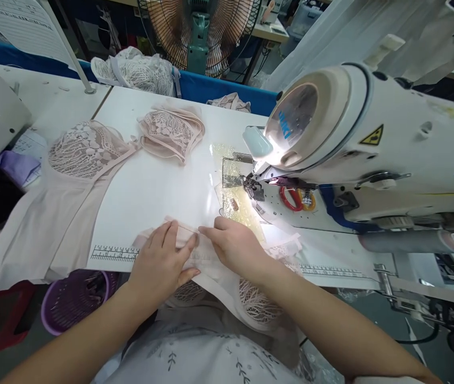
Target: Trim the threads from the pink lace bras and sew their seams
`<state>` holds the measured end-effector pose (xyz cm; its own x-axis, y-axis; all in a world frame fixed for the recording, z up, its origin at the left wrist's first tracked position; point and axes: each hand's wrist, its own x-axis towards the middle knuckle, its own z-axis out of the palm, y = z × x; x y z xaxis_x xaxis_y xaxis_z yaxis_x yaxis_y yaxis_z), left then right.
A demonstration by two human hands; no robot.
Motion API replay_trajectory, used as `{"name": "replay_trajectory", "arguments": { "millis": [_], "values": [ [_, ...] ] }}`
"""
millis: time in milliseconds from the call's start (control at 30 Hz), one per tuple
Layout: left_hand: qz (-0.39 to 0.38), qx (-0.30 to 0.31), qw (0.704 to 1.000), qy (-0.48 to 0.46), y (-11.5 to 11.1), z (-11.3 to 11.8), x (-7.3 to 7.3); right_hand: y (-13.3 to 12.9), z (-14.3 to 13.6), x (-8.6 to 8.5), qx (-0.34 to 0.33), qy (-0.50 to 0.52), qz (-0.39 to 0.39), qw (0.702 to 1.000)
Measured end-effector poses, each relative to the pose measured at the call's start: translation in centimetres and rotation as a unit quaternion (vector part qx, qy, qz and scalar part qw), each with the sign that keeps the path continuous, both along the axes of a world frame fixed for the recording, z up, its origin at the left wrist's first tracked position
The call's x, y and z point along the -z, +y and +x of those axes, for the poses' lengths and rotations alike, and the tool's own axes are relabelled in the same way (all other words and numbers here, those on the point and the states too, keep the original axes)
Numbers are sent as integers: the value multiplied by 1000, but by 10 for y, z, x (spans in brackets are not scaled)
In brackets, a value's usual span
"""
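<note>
1. The pale pink garment [215, 277] lies at the near edge of the white sewing table [159, 186], partly on the top and partly hanging over toward the wearer's lap, with 2 lace areas showing below the hands.
2. The left hand [165, 258] rests palm down on the cloth, its fingers stretched out and the thumb held apart from them.
3. Just beside it, the right hand [235, 245] points its index finger along the fabric near the left fingertips; the other fingers curl under, and I can't tell from here whether they pinch the cloth.
4. Beyond the right hand stands the sewing machine [318, 122], its lamp lighting the needle area; a red ring [289, 198] lies on its bed.
5. A printed ruler [111, 253] runs along the table's near edge, partly covered by the garment and hands.
6. Over to the left, a lace-topped piece [79, 149] drapes off the table above a purple basket [63, 309].
7. Near that piece sits a folded lace bundle [171, 133].
8. Past the far edge, I see a fan [199, 37] behind a blue cloth trough [227, 90].
</note>
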<state>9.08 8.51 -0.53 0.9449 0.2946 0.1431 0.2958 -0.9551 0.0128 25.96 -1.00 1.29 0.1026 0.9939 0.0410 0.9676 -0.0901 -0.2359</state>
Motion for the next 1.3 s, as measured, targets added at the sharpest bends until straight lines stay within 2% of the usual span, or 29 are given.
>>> {"name": "replay_trajectory", "arguments": {
  "millis": [67,167,400,633,767,933,1100,1200,1300],
  "values": [
    [1,-5,1000,4,0,0,-1,-4,2,-1,7,5,22,1000],
    [16,2,1000,-3,0,0,0,4,-2,1,5,17,47,999],
    [19,18,999,-22,1,-1,7,32,-14,8,-7,35,17,999],
    [-1,6,1000,-23,0,-1,8,27,-14,16,-12,48,62,997],
    [6,12,1000,-25,0,-2,8,24,-11,16,-31,34,63,997],
    [16,6,999,-28,0,-2,5,4,2,10,-40,10,42,998],
    [19,6,999,-26,0,-2,3,-17,11,6,-30,13,58,998],
    [17,6,1000,-20,0,-1,4,-12,8,6,-33,25,102,994],
    [25,11,999,-18,1,-1,6,4,2,8,-42,17,123,991]
  ]
}}
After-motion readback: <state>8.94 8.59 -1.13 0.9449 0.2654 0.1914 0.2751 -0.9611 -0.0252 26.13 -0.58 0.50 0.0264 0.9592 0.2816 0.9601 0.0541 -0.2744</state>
